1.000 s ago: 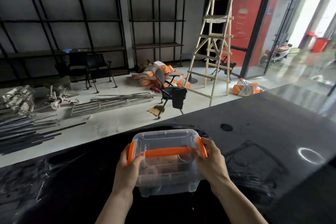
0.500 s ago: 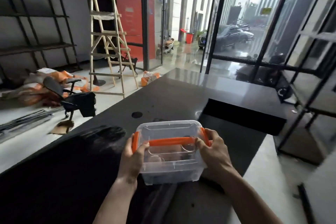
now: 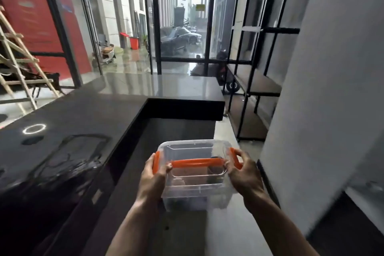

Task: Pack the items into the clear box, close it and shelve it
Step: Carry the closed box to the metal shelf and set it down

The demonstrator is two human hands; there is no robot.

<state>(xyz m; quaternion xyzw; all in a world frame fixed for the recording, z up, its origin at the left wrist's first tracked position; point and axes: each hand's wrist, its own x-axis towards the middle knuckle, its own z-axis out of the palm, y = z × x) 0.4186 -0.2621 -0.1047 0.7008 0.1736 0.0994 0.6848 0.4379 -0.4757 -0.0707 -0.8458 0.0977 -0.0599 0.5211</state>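
I hold the clear box (image 3: 194,188) in the air in front of me, lid on, with its orange handle (image 3: 197,162) lying across the top. My left hand (image 3: 152,181) grips the left side at the orange latch. My right hand (image 3: 245,174) grips the right side at the other latch. Brownish and dark items show dimly through the plastic. The box hangs past the edge of the black counter (image 3: 83,114), over the floor. A black metal shelf rack (image 3: 257,81) stands ahead on the right.
The L-shaped counter runs along my left and turns across ahead. A grey wall (image 3: 324,89) closes the right side. Glass panes with black frames (image 3: 158,27) face the street. A wooden ladder (image 3: 18,64) stands at the far left.
The view has swung to the right, from the ladder and back shelves toward the windows and the right-hand rack. The box has left the counter top and now hangs over the floor, in both hands.
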